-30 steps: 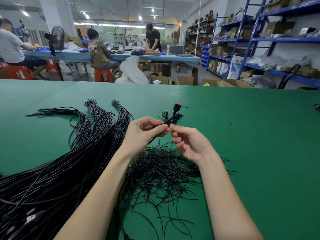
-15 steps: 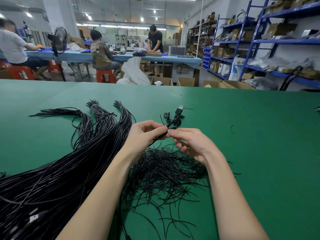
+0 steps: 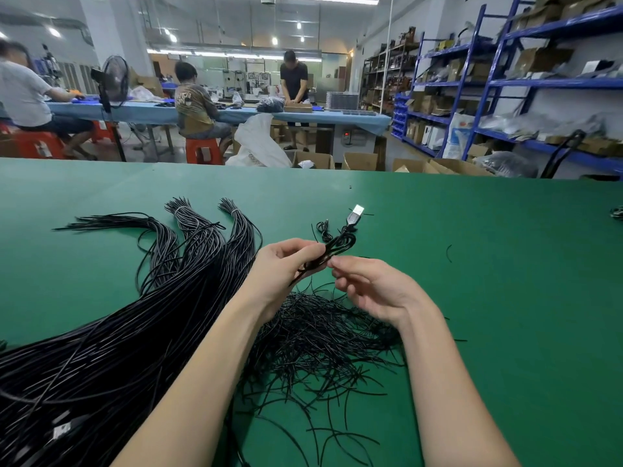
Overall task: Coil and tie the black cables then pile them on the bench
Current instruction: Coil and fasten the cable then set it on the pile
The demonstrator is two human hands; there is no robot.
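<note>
Above the green-topped bench [image 3: 472,298], mid-frame, both hands meet over one coiled thin black cable [image 3: 332,252]. Left hand [image 3: 279,267]: fingers curled, thumb and fingertips pinching the coil at its near end. Right hand [image 3: 374,288]: palm turned up, fingers loosely curled, index fingertip and thumb touching the coil just beside the left fingers; whether it grips a tie or only the cable cannot be told. Silver USB plug [image 3: 355,212] on the cable's end sticks out past the coil, away from the person, raised off the bench. A second, smaller plug end [image 3: 324,227] curls just left of it.

Beneath and between the forearms: loose heap of short black wire ties [image 3: 323,345], tangled, spread on the bench surface, some strands straggling toward the near edge.

Left side of bench: large mass of long uncoiled black cables [image 3: 101,332], fanning from the near left corner toward the middle. Far ends gathered into bundles; two bundles bound with pale bands [image 3: 182,210], a third splayed out flat to the left.

Far right edge of bench: a small dark item [image 3: 617,213], cut off by the frame, unidentifiable.

Background: blue-covered table [image 3: 151,111] with three people working, red plastic stools [image 3: 204,153], a standing fan [image 3: 114,79], blue metal shelving [image 3: 488,85] with boxes, cardboard cartons [image 3: 360,161] on the floor.
</note>
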